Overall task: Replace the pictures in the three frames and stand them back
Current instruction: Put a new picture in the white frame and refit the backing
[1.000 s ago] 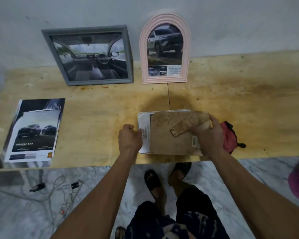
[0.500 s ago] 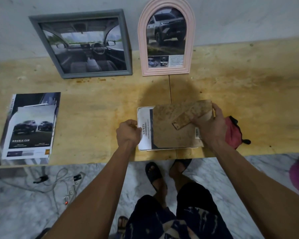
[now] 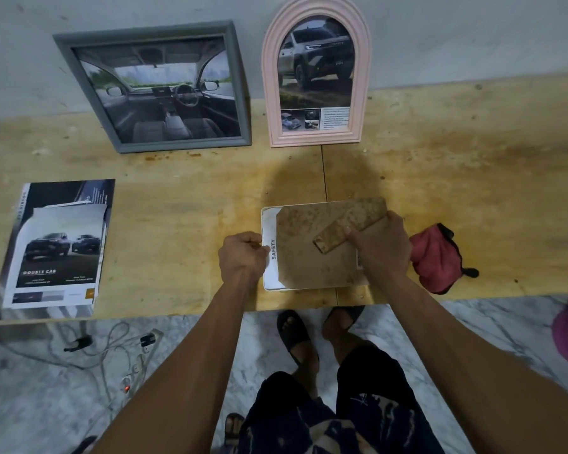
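Nearest the camera, the person's two forearms reach out over a marble floor toward the front edge of a wooden table (image 3: 440,178). Close to that edge lies a white frame (image 3: 265,283), face down, with a brown backing board (image 3: 309,257) on top of it and a white printed sheet (image 3: 272,249) reading SAFETY showing along the left side, between board and frame. The left hand (image 3: 243,257) is curled at the frame's left edge, its fingertips pinching the edge of the printed sheet. The right hand (image 3: 379,247) sits on the board's right side, fingers and thumb closed around the lower part of the board's hinged stand flap (image 3: 351,221), which angles up and to the right across the board. Just to the right of that hand, touching the table, lies a crumpled red cloth (image 3: 435,260) with a black cord end.

Well to the left, near the front edge, a stack of car brochures (image 3: 59,244) lies flat, the top one marked DOUBLE CAB.

Farther back, two frames stand leaning against the grey wall: a grey rectangular frame (image 3: 151,29) holding a picture of a car interior, and just to its right a pink arched frame (image 3: 317,140) holding a picture of a pickup truck
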The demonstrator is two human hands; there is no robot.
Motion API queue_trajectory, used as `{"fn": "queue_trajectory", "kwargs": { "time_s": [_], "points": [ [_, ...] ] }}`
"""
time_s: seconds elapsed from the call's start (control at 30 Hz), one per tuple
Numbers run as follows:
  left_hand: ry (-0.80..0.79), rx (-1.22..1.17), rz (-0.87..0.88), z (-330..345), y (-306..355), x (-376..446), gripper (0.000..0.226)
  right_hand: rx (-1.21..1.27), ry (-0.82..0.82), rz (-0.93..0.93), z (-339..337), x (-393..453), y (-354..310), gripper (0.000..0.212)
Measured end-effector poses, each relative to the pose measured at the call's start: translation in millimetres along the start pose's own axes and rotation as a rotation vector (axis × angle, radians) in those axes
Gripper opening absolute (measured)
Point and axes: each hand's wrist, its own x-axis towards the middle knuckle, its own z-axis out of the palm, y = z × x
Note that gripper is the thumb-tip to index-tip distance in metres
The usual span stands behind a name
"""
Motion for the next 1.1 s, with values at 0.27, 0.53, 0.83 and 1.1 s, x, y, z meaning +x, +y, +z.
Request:
{"fn": "queue_trajectory", "kwargs": {
  "time_s": [0.27,0.53,0.83,1.1],
  "points": [
    [0.013,-0.016,0.002,1,-3,-1,0.012,-0.072,0.012,0.051,13,-5,-3,0.087],
    [-0.025,0.053,0.007,0,3,-5,0.016,-0.085,-0.059,0.046,22,-19,-8,0.080],
    [-0.071,0.289,0.159,12,15,-25,0.067,-0.023,-0.124,-0.032,-8,-14,3,0.069],
    [-0.103,0.587,0.180,25,23,-36,0.117,-0.005,-0.157,-0.141,-10,-14,22,0.067]
  ]
}}
